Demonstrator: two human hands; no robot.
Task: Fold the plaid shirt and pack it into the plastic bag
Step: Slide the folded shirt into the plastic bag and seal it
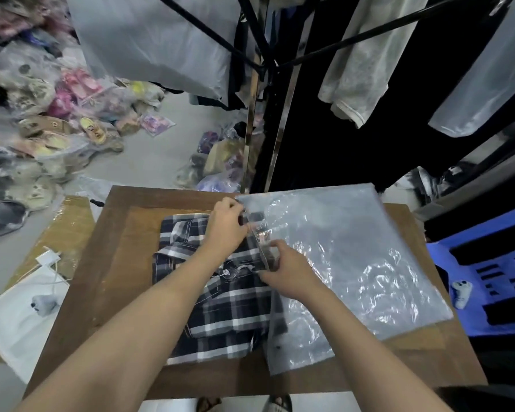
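A folded dark plaid shirt point(217, 316) with white stripes lies on the brown table point(122, 263), left of centre. A clear plastic bag point(354, 263) lies flat to its right, with its open left edge overlapping the shirt's right side. My left hand point(226, 224) pinches the far part of that bag edge above the shirt's top corner. Nearer to me, my right hand point(289, 270) grips the same edge. Part of the shirt's right side shows through the plastic under the bag's mouth.
A white sheet with a small grey device and cable point(43, 304) lies left of the table. A blue plastic stool point(494, 272) stands at the right. Bagged goods point(42, 120) are piled on the floor beyond, and a garment rack point(265, 84) with hanging clothes stands behind the table.
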